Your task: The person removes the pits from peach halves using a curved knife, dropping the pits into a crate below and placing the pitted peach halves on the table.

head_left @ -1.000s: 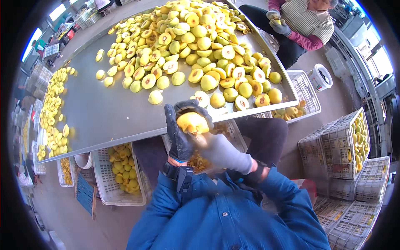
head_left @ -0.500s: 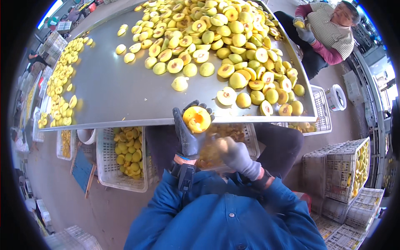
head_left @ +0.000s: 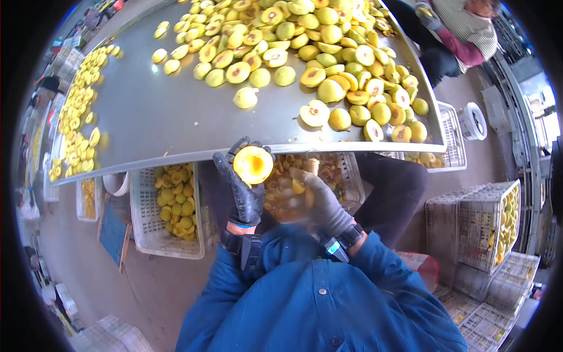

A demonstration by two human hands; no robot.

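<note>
My left hand (head_left: 240, 182), in a black glove, holds a yellow peach half (head_left: 253, 165) just off the table's front edge, its hollowed cut face turned up. Slightly to the right, my right hand (head_left: 322, 196), gloved in grey, is closed around a short tool with a tan, wood-like handle (head_left: 314, 166); its working end cannot be made out. A small yellow piece (head_left: 298, 186) shows by the right fingers. Beneath both hands sits a crate of brownish-yellow scraps (head_left: 346, 176), partly hidden by them.
On the metal table (head_left: 158, 117) lie a large heap of peach halves (head_left: 328, 53) and a row along the left edge (head_left: 79, 117). A crate of halves (head_left: 170, 252) stands at lower left, stacked crates (head_left: 463, 234) at right. A co-worker (head_left: 463, 35) sits at far right, near a white bucket (head_left: 472, 121).
My left hand has shifted a little left and up with the peach half, whose hollow now faces up more squarely. My right hand has moved up, and the tool's handle shows more clearly.
</note>
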